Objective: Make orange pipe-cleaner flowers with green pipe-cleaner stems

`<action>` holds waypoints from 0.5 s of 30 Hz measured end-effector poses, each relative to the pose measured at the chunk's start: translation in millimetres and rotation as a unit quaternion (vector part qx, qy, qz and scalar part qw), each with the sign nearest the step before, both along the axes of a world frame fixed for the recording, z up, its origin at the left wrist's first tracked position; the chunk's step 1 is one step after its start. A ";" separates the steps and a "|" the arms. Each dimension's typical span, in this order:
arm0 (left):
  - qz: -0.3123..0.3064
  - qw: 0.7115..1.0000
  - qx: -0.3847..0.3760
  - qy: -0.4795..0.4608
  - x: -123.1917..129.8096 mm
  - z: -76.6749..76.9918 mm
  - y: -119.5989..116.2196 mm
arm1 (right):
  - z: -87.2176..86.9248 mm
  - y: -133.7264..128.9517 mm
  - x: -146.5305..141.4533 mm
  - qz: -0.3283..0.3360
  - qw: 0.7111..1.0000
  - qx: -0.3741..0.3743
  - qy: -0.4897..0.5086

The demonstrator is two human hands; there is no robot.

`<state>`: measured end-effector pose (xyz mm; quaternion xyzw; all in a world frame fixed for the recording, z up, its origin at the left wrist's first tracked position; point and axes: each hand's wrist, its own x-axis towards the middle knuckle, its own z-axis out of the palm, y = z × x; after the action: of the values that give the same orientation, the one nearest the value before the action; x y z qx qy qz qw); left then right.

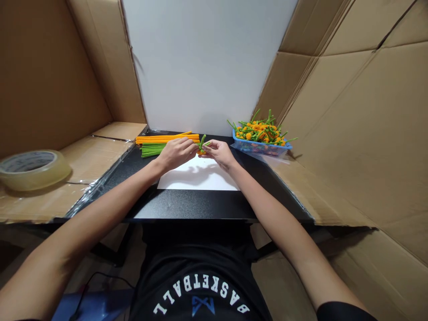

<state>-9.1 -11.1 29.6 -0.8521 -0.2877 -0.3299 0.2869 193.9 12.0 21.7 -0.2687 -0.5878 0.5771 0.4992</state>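
Observation:
Above a white sheet (197,180), my left hand (179,152) and my right hand (219,153) meet fingertip to fingertip. Between them is a small pipe-cleaner piece (202,150), orange at its lower part with green stems sticking up. Both hands have their fingers closed on it, and the fingers hide part of it. Just behind my left hand lie a bundle of orange pipe cleaners (160,139) and a bundle of green pipe cleaners (150,150).
A blue basket (259,148) heaped with orange-and-green pipe-cleaner pieces (262,129) stands at the back right. On cardboard at left lies a large tape roll (50,171). Cardboard walls (361,120) flank the black table (187,205), and a pale panel rises behind.

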 end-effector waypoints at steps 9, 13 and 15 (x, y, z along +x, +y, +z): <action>0.019 0.968 -0.110 -0.224 21.1 -6.9 -7.0 | 0.7 -3.4 -7.2 -0.061 0.998 0.014 0.020; -0.001 0.962 -0.132 -0.237 18.4 -5.4 -7.6 | 3.0 -5.9 -5.8 -0.045 0.999 0.001 0.013; -0.009 0.974 -0.115 -0.197 13.9 -4.6 -7.0 | 3.8 -7.2 -5.3 -0.037 0.999 -0.011 0.009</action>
<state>4.9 -18.1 25.0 -0.8001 -0.3673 -0.4585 0.1214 188.7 4.8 25.5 -0.2904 -0.5667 0.5668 0.5227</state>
